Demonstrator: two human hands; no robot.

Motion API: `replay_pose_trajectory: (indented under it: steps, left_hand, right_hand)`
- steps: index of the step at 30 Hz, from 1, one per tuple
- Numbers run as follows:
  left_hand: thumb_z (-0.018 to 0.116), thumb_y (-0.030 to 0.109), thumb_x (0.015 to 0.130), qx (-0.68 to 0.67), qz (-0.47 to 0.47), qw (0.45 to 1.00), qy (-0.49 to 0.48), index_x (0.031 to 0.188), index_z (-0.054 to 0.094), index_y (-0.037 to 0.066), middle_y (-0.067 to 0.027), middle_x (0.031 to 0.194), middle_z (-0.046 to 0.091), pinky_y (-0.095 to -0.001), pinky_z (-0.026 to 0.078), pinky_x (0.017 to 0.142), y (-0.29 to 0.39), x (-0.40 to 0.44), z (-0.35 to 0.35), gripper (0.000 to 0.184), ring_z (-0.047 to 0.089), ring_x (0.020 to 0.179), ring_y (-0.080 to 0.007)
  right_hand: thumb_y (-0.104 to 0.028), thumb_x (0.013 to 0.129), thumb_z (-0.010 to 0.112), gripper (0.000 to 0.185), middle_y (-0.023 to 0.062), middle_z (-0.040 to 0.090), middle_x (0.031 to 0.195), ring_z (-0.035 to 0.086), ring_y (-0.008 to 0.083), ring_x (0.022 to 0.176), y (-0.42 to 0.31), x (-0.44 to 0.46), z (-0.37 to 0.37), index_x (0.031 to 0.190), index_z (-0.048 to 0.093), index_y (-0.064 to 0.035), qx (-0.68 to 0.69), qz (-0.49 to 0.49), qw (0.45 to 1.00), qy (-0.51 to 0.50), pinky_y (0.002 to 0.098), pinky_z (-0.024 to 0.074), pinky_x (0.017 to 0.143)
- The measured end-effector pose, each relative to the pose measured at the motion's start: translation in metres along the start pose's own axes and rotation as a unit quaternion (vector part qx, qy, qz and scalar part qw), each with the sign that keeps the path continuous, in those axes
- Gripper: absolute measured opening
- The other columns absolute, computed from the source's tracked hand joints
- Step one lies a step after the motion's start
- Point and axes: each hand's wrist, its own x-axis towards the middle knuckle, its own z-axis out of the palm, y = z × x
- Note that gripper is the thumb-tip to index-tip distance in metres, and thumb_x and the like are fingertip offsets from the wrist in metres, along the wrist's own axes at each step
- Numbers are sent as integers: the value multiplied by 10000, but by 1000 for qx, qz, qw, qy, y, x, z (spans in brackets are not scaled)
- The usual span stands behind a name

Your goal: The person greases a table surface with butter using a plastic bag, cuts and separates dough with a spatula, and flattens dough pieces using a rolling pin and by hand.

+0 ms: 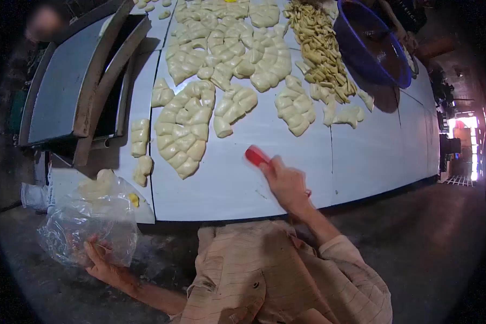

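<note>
My right hand (287, 186) is closed around a red object (257, 156), blurred by motion, above the white table (243, 178). At the lower left, beyond the table's front edge, my left hand (103, 265) has its fingers on a clear plastic bag (97, 224); the fingers show partly through the film. A pale lump (100, 184) lies at the bag's top, with a small yellow piece (133, 200) beside it. Pale, glossy dough pieces (183, 129) with scored lines cover the table's middle and back. Small dough pieces (140, 137) lie near the left seam.
Stacked metal trays (65, 81) stand at the table's left. A heap of yellowish strips (326, 56) lies at the back right, beside a purple basin (372, 46) holding brownish contents. Part of another person's arm (391, 16) shows behind the basin.
</note>
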Motion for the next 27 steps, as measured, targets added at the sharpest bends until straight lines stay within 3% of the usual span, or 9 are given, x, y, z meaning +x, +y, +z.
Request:
replay_pose_trajectory:
  steps: [3, 5, 7, 13, 15, 17, 23, 24, 27]
  left_hand:
    - [630, 338, 962, 6, -59, 998, 13, 1224, 599, -10, -97, 1063, 661, -338, 451, 724, -12, 3, -9, 437, 547, 793, -164]
    - [648, 331, 952, -20, -18, 1000, 5, 1136, 650, -9, -78, 1026, 667, -328, 450, 716, -4, -4, -6, 386, 545, 792, -143]
    - [656, 323, 948, -30, -12, 999, -17, 1083, 678, -10, -76, 1025, 675, -318, 449, 709, -5, -5, -10, 360, 542, 791, -136]
    - [665, 324, 945, -28, -87, 996, 23, 1232, 590, -16, -86, 1068, 682, -296, 459, 724, -18, 4, -17, 451, 570, 825, -150]
    - [670, 325, 941, 10, -53, 998, -14, 1253, 567, -9, -92, 1068, 683, -309, 470, 740, -42, 11, -35, 468, 580, 840, -160]
    - [677, 314, 936, 7, -44, 999, -26, 1255, 557, -1, -99, 1070, 684, -314, 478, 746, -41, 16, -34, 464, 586, 840, -164]
    - [633, 172, 970, -75, -86, 993, 25, 1247, 580, 16, -69, 975, 655, -272, 429, 644, -6, 10, -4, 322, 525, 723, -105]
    - [632, 174, 970, -72, -92, 993, 23, 1271, 564, 20, -72, 984, 656, -272, 430, 646, -13, 14, -9, 345, 528, 726, -106]
    - [635, 177, 968, -62, -76, 995, 17, 1293, 547, 20, -75, 985, 665, -273, 435, 634, -8, 15, -9, 371, 538, 723, -109]
  right_hand:
    - [-423, 993, 514, 358, 213, 569, 585, 607, 439, 590, -12, -2, -1, 939, 542, -71, -28, -33, 998, -54, 528, 460, 564]
    - [-410, 998, 507, 363, 235, 579, 598, 609, 453, 605, 12, 37, -18, 945, 557, -54, 0, -8, 995, 95, 528, 462, 563]
    - [-405, 1002, 496, 362, 238, 611, 649, 610, 457, 616, 19, 63, -36, 958, 572, -53, 3, 37, 996, 85, 533, 462, 571]
    - [-470, 993, 482, 394, 195, 603, 619, 631, 431, 625, -21, 2, -3, 936, 536, -83, -16, -118, 990, -79, 528, 475, 567]
    - [-422, 963, 567, 359, 219, 612, 649, 618, 445, 634, -7, 35, -11, 917, 577, -66, 13, -42, 998, 37, 523, 462, 578]
    - [-426, 986, 525, 383, 231, 606, 636, 618, 443, 629, -8, 71, -31, 903, 578, -56, 41, 9, 995, 89, 520, 454, 550]
    - [-469, 963, 555, 383, 200, 594, 616, 613, 432, 621, -52, 14, -4, 905, 547, -90, -24, -129, 984, -121, 512, 466, 591]
    - [-451, 965, 560, 365, 189, 591, 614, 609, 429, 617, -41, 18, -3, 924, 567, -89, -16, -154, 983, -97, 499, 469, 588]
    - [-448, 961, 570, 381, 191, 607, 638, 621, 416, 627, -32, 60, -30, 947, 613, -70, 78, 17, 997, 16, 481, 474, 582]
